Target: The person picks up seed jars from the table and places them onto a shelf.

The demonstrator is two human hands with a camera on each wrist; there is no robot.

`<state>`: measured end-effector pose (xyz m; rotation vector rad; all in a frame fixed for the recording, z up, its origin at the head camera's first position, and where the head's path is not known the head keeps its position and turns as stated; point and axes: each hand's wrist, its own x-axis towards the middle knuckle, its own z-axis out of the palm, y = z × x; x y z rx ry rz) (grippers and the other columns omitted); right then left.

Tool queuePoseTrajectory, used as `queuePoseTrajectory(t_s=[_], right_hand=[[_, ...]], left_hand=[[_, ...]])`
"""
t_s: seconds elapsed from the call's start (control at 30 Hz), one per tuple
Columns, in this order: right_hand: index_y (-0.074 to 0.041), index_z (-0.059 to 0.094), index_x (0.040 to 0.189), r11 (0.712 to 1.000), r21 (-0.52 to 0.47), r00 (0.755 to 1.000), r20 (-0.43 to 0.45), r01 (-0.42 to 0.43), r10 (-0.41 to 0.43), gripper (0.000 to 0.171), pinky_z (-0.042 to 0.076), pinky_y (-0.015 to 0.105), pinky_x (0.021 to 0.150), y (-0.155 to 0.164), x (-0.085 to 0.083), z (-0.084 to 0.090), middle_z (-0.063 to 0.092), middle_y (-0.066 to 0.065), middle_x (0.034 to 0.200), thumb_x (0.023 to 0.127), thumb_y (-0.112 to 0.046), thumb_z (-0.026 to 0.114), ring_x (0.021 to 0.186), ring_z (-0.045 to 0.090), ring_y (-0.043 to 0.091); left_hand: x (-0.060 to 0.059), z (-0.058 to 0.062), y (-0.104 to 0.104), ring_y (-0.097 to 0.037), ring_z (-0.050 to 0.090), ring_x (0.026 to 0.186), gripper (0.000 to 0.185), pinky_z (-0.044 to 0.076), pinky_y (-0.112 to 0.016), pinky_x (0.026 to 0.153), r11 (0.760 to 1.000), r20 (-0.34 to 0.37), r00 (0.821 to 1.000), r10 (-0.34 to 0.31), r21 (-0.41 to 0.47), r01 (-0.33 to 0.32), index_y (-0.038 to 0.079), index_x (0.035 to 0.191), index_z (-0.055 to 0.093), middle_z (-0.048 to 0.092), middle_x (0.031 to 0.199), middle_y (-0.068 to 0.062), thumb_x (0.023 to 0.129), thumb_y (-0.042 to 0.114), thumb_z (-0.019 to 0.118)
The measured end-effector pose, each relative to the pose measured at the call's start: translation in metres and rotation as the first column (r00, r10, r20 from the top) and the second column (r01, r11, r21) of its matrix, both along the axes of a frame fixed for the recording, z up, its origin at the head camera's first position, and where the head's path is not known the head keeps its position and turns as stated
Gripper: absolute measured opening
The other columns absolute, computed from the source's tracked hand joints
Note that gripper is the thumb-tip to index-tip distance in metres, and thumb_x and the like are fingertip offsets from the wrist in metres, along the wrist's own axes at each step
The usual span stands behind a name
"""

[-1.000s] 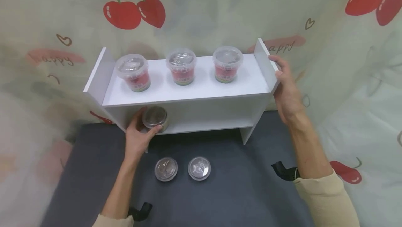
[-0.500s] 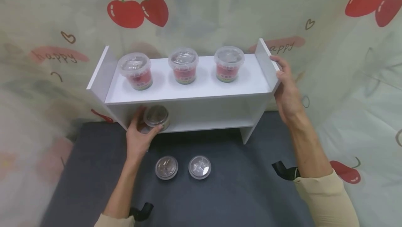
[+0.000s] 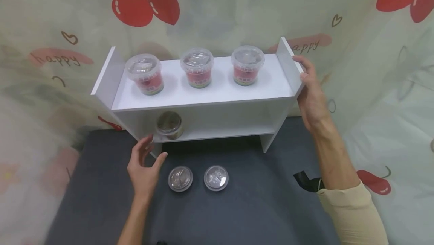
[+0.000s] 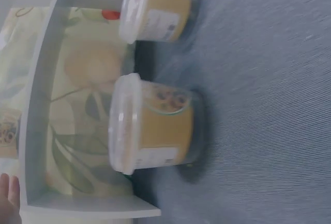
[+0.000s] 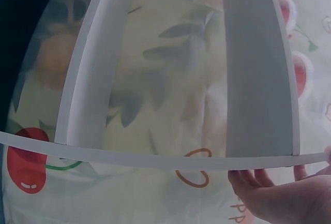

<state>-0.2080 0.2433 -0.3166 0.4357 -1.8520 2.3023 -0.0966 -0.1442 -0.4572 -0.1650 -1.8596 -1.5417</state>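
Centre of the head view: white laminate shelf unit [image 3: 203, 98], flat smooth boards, standing on a dark grey fabric-textured table top [image 3: 254, 207].

Right hand [image 3: 310, 94] grasps the shelf's right end panel, fingers wrapped over its edge.

Left hand [image 3: 144, 166] hangs released, fingers relaxed and spread, holding nothing, just below the lower shelf's left end.

Small round tub [image 3: 168, 124] with clear lid stands on the lower shelf, left end, just above that hand and apart from it.

2 more clear-lidded tubs [image 3: 180, 178] [image 3: 216, 177] sit side by side on the table, lower centre; the wrist view shows yellowish contents and printed labels, text unreadable.

Top shelf: 3 clear plastic tubs with red labels [image 3: 144, 73] [image 3: 197, 67] [image 3: 247, 65].

Backdrop [image 3: 217, 8]: soft cloth, cherry print, the word "happy".
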Motion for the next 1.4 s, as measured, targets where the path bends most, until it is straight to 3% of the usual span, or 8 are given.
queuePoseTrajectory(t_s=[0.17, 0.4, 0.57, 0.73, 0.93, 1.07, 1.27, 1.4], right_hand=[[-0.021, 0.044, 0.139, 1.0, -0.012, 1.0, -0.005, 0.0, 0.0, 0.042, 0.029, 0.041, 0.095, -0.001, -0.001, 0.0, 0.036, 0.01, 0.141, 0.098, -0.025, 0.036, 0.122, 0.038, 0.026], [-0.021, 0.043, 0.139, 1.0, -0.013, 1.0, -0.001, 0.002, -0.002, 0.041, 0.03, 0.039, 0.095, 0.0, -0.002, 0.0, 0.037, 0.009, 0.14, 0.098, -0.026, 0.037, 0.122, 0.038, 0.025], [-0.021, 0.044, 0.139, 1.0, -0.026, 1.0, -0.002, 0.014, -0.014, 0.041, 0.031, 0.038, 0.093, 0.002, -0.001, 0.0, 0.038, 0.01, 0.138, 0.098, -0.025, 0.038, 0.119, 0.039, 0.025], [-0.021, 0.045, 0.138, 0.999, -0.031, 1.0, 0.002, 0.008, -0.008, 0.041, 0.031, 0.038, 0.094, 0.001, 0.0, 0.0, 0.038, 0.01, 0.138, 0.098, -0.026, 0.039, 0.12, 0.039, 0.025], [-0.021, 0.044, 0.139, 0.999, -0.029, 1.0, 0.001, 0.016, -0.016, 0.041, 0.03, 0.038, 0.095, 0.001, 0.0, -0.001, 0.038, 0.01, 0.139, 0.098, -0.027, 0.04, 0.12, 0.038, 0.024], [-0.021, 0.045, 0.139, 0.999, -0.032, 1.0, -0.002, 0.017, -0.017, 0.042, 0.03, 0.039, 0.094, 0.0, 0.0, -0.001, 0.039, 0.01, 0.138, 0.098, -0.027, 0.04, 0.12, 0.039, 0.025], [-0.021, 0.045, 0.139, 0.999, -0.032, 1.0, -0.007, 0.02, -0.02, 0.042, 0.03, 0.04, 0.094, -0.001, 0.0, -0.001, 0.039, 0.011, 0.137, 0.098, -0.027, 0.039, 0.12, 0.039, 0.025], [-0.021, 0.045, 0.139, 0.999, -0.04, 1.0, -0.005, 0.019, -0.02, 0.042, 0.03, 0.039, 0.094, -0.001, 0.0, -0.001, 0.041, 0.011, 0.136, 0.097, -0.026, 0.039, 0.119, 0.04, 0.025]], left_hand=[[0.012, -0.01, -0.002, -0.017, 0.064, 0.11, 0.06, 0.05, -0.031, 0.092, 1.0, -0.015, 1.0, -0.009, 0.002, 0.009, -0.019, 0.121, 0.055, 0.059, 0.119, -0.036, 0.065, -0.027, 0.075], [0.022, -0.024, -0.007, -0.019, 0.062, 0.114, 0.062, 0.05, -0.03, 0.091, 0.995, 0.017, 0.995, -0.097, -0.029, 0.098, -0.018, 0.125, 0.053, 0.057, 0.121, -0.037, 0.067, -0.026, 0.074], [0.027, -0.035, -0.011, -0.024, 0.06, 0.119, 0.064, 0.051, -0.031, 0.092, 0.981, 0.079, 0.982, -0.173, -0.072, 0.179, -0.014, 0.131, 0.053, 0.057, 0.126, -0.035, 0.071, -0.023, 0.074], [0.033, -0.052, -0.016, -0.025, 0.057, 0.122, 0.068, 0.049, -0.03, 0.094, 0.975, 0.186, 0.964, -0.19, -0.082, 0.208, -0.012, 0.132, 0.053, 0.056, 0.13, -0.032, 0.069, -0.022, 0.076], [0.032, -0.084, -0.024, -0.017, 0.05, 0.13, 0.08, 0.044, -0.022, 0.099, 0.957, 0.315, 0.92, -0.233, -0.093, 0.275, -0.006, 0.139, 0.051, 0.053, 0.14, -0.026, 0.066, -0.017, 0.082], [0.031, -0.101, -0.029, -0.011, 0.049, 0.131, 0.085, 0.043, -0.023, 0.101, 0.948, 0.374, 0.891, -0.258, -0.083, 0.309, 0.001, 0.141, 0.051, 0.052, 0.143, -0.02, 0.065, -0.012, 0.086], [0.031, -0.113, -0.033, -0.032, 0.046, 0.134, 0.088, 0.043, -0.028, 0.103, 0.913, 0.496, 0.798, -0.342, -0.027, 0.408, 0.007, 0.145, 0.048, 0.047, 0.147, -0.02, 0.068, 0.0, 0.089], [0.032, -0.117, -0.034, -0.038, 0.044, 0.134, 0.091, 0.041, -0.021, 0.102, 0.9, 0.544, 0.76, -0.356, -0.017, 0.435, 0.007, 0.148, 0.044, 0.046, 0.148, -0.022, 0.069, 0.004, 0.09]])
